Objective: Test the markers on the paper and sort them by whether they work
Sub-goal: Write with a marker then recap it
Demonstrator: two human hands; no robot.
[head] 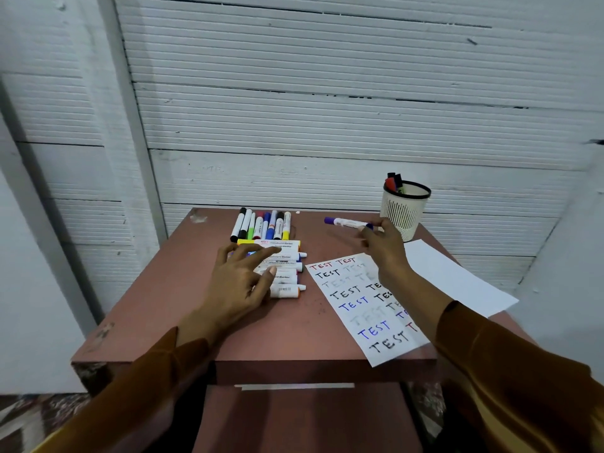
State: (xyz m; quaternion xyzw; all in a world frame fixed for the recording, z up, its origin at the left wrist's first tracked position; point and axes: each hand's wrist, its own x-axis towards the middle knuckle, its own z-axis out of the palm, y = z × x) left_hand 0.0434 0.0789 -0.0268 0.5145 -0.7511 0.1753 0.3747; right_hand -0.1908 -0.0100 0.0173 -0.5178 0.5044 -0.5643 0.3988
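Observation:
My right hand (380, 243) pinches the end of a purple-capped white marker (346, 222), holding it level above the table just left of the mesh cup (405, 207). My left hand (242, 276) rests with spread fingers on a stack of sideways markers (289, 266) at the table's middle. Behind that stack lies a row of several capped markers (261, 225) pointing away from me. The test paper (356, 305), covered with the word TEST in red, black, blue and faint grey, lies under my right forearm.
The mesh cup at the back right holds a few markers (394, 183). A blank white sheet (457, 276) hangs over the table's right edge. The reddish table (163, 315) stands against a white ribbed wall, with a lower shelf beneath its front edge.

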